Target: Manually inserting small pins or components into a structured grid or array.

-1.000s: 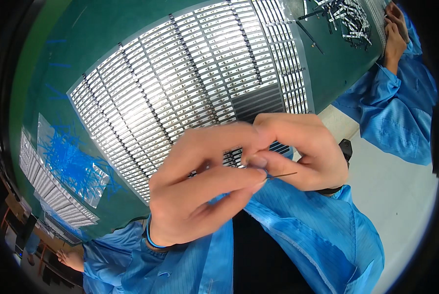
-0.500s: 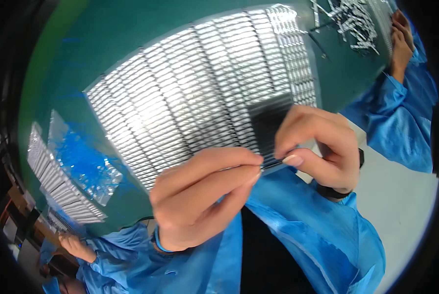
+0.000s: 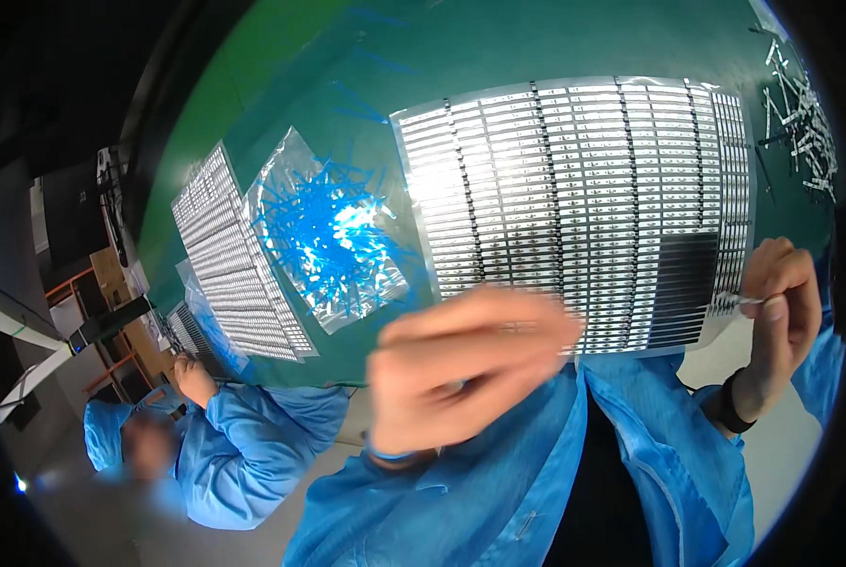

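A large sheet (image 3: 574, 161) with rows of small silvery strips lies on the green table in front of me. Its lower right part shows a dark bare patch (image 3: 683, 288). My left hand (image 3: 470, 369) is over the sheet's lower left edge, blurred, its fingers curled together; whatever lies between the fingertips cannot be made out. By the sheet's lower right corner, my right hand (image 3: 780, 302) pinches a small silvery strip (image 3: 733, 299) between thumb and forefinger.
Left of the sheet, a clear plastic bag (image 3: 324, 241) bears a heap of blue strips. Beyond it is another strip sheet (image 3: 239, 255). Loose silvery pieces (image 3: 806, 128) lie far right. A co-worker in blue (image 3: 253, 444) sits at left; a blue sleeve (image 3: 811, 364) shows at right.
My hands have parted: the right has moved right with the strip, the left away from it. The view has turned left, so the sheet appears further right and the blue strips nearer the middle.
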Available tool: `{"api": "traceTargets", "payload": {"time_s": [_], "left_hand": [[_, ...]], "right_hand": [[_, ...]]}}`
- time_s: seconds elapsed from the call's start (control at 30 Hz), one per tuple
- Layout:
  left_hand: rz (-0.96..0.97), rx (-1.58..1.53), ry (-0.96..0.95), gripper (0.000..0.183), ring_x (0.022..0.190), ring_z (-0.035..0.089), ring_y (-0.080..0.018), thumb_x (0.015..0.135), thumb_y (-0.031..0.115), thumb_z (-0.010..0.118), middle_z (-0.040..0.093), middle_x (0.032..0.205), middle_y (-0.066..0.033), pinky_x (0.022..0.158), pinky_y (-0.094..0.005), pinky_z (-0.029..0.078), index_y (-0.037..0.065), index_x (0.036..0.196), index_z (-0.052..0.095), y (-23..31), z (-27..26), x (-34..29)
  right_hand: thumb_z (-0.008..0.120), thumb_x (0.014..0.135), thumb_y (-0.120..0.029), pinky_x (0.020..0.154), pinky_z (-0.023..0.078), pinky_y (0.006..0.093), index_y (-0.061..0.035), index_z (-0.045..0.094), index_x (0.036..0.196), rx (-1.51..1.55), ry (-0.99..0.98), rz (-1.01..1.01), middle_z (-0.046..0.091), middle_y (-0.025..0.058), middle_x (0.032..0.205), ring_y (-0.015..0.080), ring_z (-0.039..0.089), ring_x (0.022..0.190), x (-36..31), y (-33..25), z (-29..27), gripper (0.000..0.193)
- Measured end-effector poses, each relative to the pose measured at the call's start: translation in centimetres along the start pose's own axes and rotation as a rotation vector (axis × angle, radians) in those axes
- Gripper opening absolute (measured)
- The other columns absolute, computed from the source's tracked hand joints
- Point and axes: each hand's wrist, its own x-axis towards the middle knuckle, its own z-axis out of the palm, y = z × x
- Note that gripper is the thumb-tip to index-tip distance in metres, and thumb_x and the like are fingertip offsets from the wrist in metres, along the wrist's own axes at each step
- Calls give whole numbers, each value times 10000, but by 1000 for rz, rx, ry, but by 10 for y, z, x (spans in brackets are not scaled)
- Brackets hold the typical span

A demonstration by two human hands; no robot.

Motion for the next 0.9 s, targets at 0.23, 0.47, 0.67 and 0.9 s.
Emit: {"api": "traceTargets", "payload": {"time_s": [0.23,0.47,0.67,0.9], "left_hand": [[-333,768,744,261,634,623,-84,1032,84,637,739,1220,-133,535,-207,470,-26,1248,734,-8,-56,-31],[-271,844,782,128,718,645,-138,936,-43,678,747,963,-130,594,-249,476,-35,1032,763,-16,-22,-24],[33,812,164,338,986,670,-329,696,-33,770,723,1084,-153,859,-420,533,21,1030,790,-5,35,-9],[42,841,-241,533,1444,416,-432,764,135,816,508,1526,-189,1150,-530,379,112,1290,733,-30,74,12]], "right_hand": [[533,1079,-242,654,271,251,-74,514,964,-97,21,43,407,-3,802,89,358,733,7,7,-9,204],[572,1035,-129,637,378,208,-33,551,978,-125,46,218,520,23,808,69,494,691,12,-14,5,113],[667,994,-37,589,477,212,6,628,986,154,53,496,660,32,786,86,632,672,19,-19,12,58],[677,1002,-79,561,510,213,11,635,972,113,-72,701,678,35,754,89,671,657,22,-18,-3,104]]}}
